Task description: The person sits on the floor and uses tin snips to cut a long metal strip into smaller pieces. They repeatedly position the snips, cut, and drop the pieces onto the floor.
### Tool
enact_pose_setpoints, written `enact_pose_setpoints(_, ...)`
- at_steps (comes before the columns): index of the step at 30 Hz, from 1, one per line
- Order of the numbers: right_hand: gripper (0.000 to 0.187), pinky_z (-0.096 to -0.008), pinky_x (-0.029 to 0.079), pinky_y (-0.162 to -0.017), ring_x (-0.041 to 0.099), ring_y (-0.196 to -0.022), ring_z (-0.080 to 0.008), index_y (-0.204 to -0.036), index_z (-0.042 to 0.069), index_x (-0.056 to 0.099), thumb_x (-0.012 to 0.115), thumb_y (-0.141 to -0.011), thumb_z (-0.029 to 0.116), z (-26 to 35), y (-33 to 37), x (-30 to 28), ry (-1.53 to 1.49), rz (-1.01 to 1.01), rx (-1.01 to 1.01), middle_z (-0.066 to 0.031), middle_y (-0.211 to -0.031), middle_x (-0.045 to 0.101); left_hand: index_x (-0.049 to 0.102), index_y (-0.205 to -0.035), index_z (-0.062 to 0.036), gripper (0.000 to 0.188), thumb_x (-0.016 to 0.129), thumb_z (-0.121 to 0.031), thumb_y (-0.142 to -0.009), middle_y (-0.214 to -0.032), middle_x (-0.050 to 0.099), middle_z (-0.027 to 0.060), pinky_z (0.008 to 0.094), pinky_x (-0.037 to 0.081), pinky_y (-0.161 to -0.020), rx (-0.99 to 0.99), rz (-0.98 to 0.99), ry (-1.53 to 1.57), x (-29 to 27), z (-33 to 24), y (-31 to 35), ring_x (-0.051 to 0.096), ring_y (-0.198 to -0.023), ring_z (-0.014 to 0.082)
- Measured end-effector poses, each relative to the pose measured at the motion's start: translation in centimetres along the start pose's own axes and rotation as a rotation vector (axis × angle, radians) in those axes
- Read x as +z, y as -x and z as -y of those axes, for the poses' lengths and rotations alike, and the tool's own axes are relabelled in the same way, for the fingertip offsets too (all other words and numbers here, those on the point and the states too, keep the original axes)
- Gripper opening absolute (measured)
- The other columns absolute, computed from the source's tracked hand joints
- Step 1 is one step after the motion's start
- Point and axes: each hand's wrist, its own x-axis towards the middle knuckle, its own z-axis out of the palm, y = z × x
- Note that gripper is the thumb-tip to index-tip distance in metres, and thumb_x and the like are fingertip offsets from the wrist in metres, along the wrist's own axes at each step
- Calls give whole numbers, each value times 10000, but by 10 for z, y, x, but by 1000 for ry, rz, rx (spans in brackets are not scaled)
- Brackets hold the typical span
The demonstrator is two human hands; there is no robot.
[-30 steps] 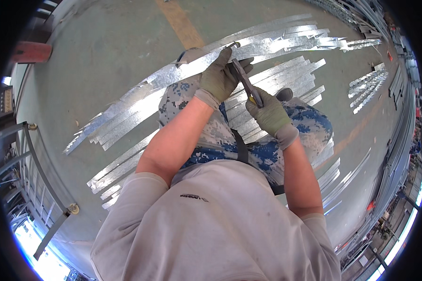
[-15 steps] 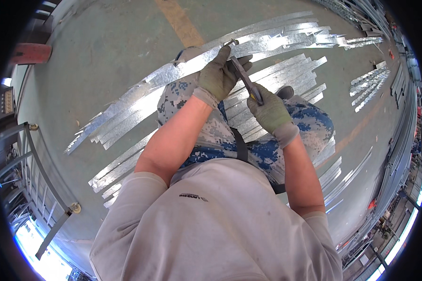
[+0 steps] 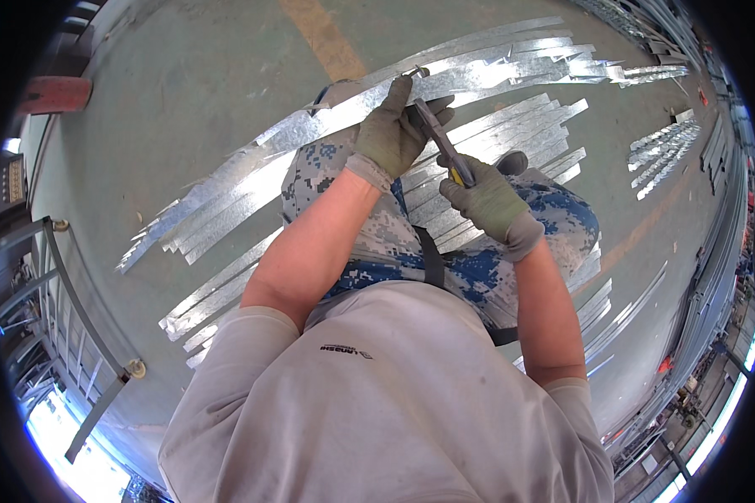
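Over the last half second the right gloved hand (image 3: 488,201) shifts slightly outward to the right, and the near end of the dark hand tool (image 3: 445,146) with a yellow patch goes with it, while its far end stays beside the fingers of the left gloved hand (image 3: 386,138). The right grip is closed round the tool's handle; the left grip is partly curled, and I cannot tell whether it holds anything. A small hooked metal piece (image 3: 418,72) shows by its fingertips, over the galvanized metal strips (image 3: 344,116). The strips lie essentially unchanged, so the shift looks like a minor adjustment.
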Motion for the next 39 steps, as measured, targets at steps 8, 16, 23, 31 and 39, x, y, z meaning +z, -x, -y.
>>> enact_pose_setpoints(8, 463, -295, 540, -702, 639, -746, -114, -1419, -13, 689, 749, -1029, 228, -1, 4, -6, -215, 96, 81, -68, -926, 715, 654, -1313, -18, 372, 754, -297, -1088, -1278, 733, 245, 608, 569, -1184, -42, 45, 3, -6, -2, 2, 709, -1284, 472)
enact_pose_setpoints(16, 419, -277, 558, -643, 700, -739, -126, -1425, -13, 682, 744, -1035, 128, -5, 4, -10, -646, 283, 61, -83, -919, 745, 574, -1423, -9, 403, 611, -318, -1166, -1260, 724, 377, 574, 634, -1093, -27, 69, 4, -3, -1, 4, 748, -1212, 471)
enact_pose_setpoints(23, 471, -293, 574, -620, 741, -720, -187, -1448, -29, 645, 764, -1031, 155, -18, -1, -5, -897, 406, 87, -128, -956, 752, 594, -1442, -38, 399, 633, -314, -1157, -1290, 734, 357, 540, 635, -1081, -60, 81, -1, -4, -2, 7, 750, -1225, 452)
enact_pose_setpoints(31, 469, -315, 636, -716, 787, -839, -209, -1479, -40, 630, 733, -1048, 111, -27, -3, -7, -1020, 511, 74, -158, -1005, 791, 640, -1395, -27, 355, 657, -277, -1143, -1260, 748, 314, 563, 624, -1116, -31, 73, 20, -7, -1, 4, 756, -1210, 432)
enact_pose_setpoints(39, 477, -372, 661, -840, 781, -1012, -224, -1531, 9, 596, 719, -1079, 99, -14, 6, 14, -942, 339, 71, -151, -1254, 774, 626, -1370, -13, 328, 645, -256, -1150, -1266, 752, 256, 587, 617, -1125, -29, 71, 27, -4, 0, 0, 762, -1174, 423)
